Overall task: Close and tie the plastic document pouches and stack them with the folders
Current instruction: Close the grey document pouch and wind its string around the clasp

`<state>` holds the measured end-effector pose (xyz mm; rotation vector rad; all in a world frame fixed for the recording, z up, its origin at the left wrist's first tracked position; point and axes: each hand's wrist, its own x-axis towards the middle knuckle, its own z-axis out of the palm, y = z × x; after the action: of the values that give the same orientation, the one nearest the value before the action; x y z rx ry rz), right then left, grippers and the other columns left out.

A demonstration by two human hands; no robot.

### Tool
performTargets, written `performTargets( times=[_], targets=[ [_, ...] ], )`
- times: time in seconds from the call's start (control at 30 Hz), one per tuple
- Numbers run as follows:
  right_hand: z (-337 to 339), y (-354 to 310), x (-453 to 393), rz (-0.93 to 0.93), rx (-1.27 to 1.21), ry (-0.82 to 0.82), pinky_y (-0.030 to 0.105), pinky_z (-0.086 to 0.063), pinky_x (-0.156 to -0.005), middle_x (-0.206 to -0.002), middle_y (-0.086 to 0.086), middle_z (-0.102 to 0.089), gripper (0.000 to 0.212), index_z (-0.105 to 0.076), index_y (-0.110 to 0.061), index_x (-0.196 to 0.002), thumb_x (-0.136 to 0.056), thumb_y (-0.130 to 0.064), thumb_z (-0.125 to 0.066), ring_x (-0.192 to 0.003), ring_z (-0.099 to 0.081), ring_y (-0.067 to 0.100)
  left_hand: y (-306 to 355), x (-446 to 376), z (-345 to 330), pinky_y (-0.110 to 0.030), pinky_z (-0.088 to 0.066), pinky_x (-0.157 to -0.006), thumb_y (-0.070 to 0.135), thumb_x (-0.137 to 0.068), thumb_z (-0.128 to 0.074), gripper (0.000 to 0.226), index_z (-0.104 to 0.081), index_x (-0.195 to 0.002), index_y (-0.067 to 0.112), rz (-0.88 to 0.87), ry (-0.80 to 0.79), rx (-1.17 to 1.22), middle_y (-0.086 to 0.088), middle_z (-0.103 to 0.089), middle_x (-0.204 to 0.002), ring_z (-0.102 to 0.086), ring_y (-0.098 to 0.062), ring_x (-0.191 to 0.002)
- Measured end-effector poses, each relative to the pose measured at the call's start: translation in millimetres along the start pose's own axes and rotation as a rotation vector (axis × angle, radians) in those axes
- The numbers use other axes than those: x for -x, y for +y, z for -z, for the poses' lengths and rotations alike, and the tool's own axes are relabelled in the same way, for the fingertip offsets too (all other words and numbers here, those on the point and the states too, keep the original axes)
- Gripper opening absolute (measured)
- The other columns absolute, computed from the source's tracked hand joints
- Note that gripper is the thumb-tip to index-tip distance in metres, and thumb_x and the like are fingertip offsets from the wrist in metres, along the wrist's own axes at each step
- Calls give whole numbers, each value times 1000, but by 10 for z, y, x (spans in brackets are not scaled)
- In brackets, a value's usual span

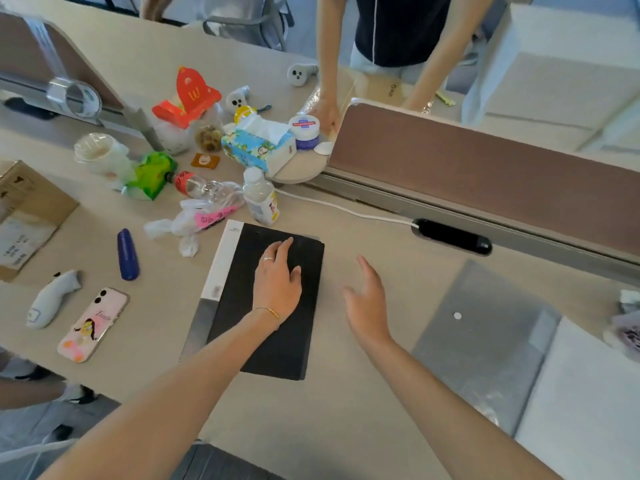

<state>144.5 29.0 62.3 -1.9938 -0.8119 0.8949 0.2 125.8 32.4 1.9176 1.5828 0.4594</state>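
Two bare hands out over the pale beige desk (346, 393). My left hand (277, 278) lies flat, fingers spread, pressed on the black folder w/ white spine strip (284, 334), which sits mid-desk, tilted a bit. My right hand (369, 303) hovers open just right of the folder, fingers loosely spread, gripping nothing, apart from everything. Translucent grey plastic document pouch w/ white round button (485, 341) lies flat further right, well apart from the folder; can't tell if its flap is shut. Its right edge is hidden under a white sheet (588, 393) that's cut off by the frame edge. Print on the spine label too small to read. At far right, some crumpled pale stuff, cut off & blurred, can't tell what. Dark grey thing at bottom edge, partly cut off. Behind the folder: clutter incl. a small clear plastic bottle w/ white cap (259, 199), blue-patterned tissue box (256, 147), pink phone in printed case (93, 323) at left. Brown fabric desk divider (485, 174) runs across at back right; another person stands behind it, hands on the far desk
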Motion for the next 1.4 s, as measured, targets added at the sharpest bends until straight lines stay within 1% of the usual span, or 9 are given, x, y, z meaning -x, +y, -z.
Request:
performTargets(
  times=[0.2,0.37,0.43,0.67,0.87,1.1,1.2,1.3,1.4],
  targets=[
    [967,365,129,28,10,151,36,-27,-119,-152,-1,-41,68,-39,-21,-150,-86,-4,-58,-141,-36,16,855,393,-519,-41,-45,-110,16,-99,-54,58,-33,-152,28,-140,-112,80,-4,-35,-156,-47,-24,-134],
    [1745,837,269,-36,-24,220,25,-31,-110,-147,-3,-42,62,-39,-22,-149,-91,-8,-58,-131,-42,11,1364,816,-1049,-42,-45,-103,18,-100,-47,55,-32,-152,27,-160,-221,95,-2,-37,-153,-51,-29,-125],
    [2032,1085,330,-70,-39,229,20,-30,-107,-149,-2,-41,59,-39,-20,-149,-95,-12,-59,-132,-42,12,1506,963,-1260,-40,-42,-102,17,-100,-48,56,-34,-153,25,-133,-236,56,-6,-41,-151,-51,-31,-125],
    [2748,1923,525,-293,-42,43,32,-37,-113,-151,2,-43,66,-40,-23,-149,-87,-8,-58,-138,-43,20,1703,1269,-2012,-41,-39,-107,14,-98,-49,58,-35,-154,21,134,-340,15,-13,-44,-151,-46,-35,-132],
    [2985,2334,509,-371,-72,-45,33,-42,-109,-140,-3,-53,67,-45,-27,-145,-84,-2,-57,-132,-50,19,1813,1389,-2383,-39,-42,-99,13,-96,-47,49,-46,-144,20,248,-337,11,-16,-53,-136,-52,-37,-123],
    [2983,2399,437,-409,-78,-117,20,-42,-76,-105,-6,-55,71,-47,-35,-141,-73,-18,-55,-98,-57,17,1823,1230,-2470,-45,-46,-103,22,-91,-54,44,-54,-135,26,402,-250,87,-14,-57,-126,-54,-35,-121],
    [2912,2403,430,-398,-39,-138,21,-42,-77,-106,-4,-57,71,-47,-36,-141,-74,-15,-54,-101,-58,18,1741,1135,-2346,-38,-53,-91,22,-90,-57,30,-68,-118,24,438,-191,181,-9,-65,-118,-64,-29,-101],
    [2752,2294,440,-392,-27,-138,23,-46,-83,-123,2,-62,67,-45,-34,-144,-81,-12,-58,-113,-61,23,1643,1114,-2128,-28,-46,-79,23,-94,-62,19,-73,-108,16,399,-167,199,-4,-71,-99,-63,-24,-88],
    [2508,2151,441,-357,-43,-166,29,-50,-91,-129,1,-62,66,-47,-35,-141,-80,-11,-57,-115,-61,26,1518,1121,-1825,-29,-44,-72,24,-97,-61,14,-71,-102,15,396,-122,230,-3,-71,-91,-62,-23,-79]
  ],
)
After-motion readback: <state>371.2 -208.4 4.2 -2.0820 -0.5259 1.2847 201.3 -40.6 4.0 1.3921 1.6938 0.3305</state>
